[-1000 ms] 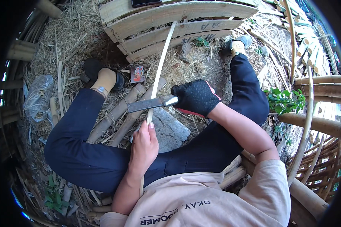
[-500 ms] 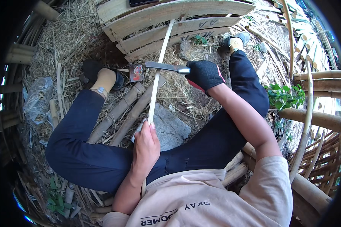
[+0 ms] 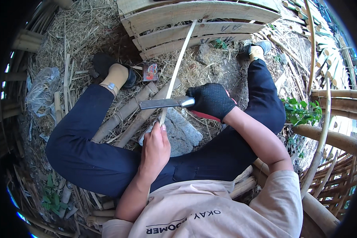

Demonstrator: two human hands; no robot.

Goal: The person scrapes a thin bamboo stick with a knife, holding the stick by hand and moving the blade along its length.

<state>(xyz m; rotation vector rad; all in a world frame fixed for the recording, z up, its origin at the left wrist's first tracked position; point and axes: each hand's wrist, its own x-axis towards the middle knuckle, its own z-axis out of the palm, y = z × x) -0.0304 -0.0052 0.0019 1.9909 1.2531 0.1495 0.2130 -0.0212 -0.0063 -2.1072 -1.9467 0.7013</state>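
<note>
My bare left hand (image 3: 156, 147) is closed round the lower part of a long, pale bamboo strip (image 3: 179, 62), thumb along its top. The strip slants up and away from me to the slatted wooden crate (image 3: 204, 31). My right hand (image 3: 211, 102), in a black and pink glove, grips the metal-ended handle of a knife (image 3: 162, 103). Its broad blade lies across the strip, a short way above my left hand. Whether the edge bites into the strip cannot be made out. A grey stone (image 3: 181, 133) sits on the ground below, between my legs.
Two thick bamboo pieces (image 3: 141, 113) lie by my left leg, near a small red packet (image 3: 150, 72). A clear plastic bag (image 3: 43, 92) is at far left. Bamboo rails (image 3: 337, 93) and a leafy plant (image 3: 303, 111) stand at right. Dry straw covers much ground.
My right hand has drawn the knife down along the strip toward my left hand. My left hand keeps its hold. The whole view has shifted slightly.
</note>
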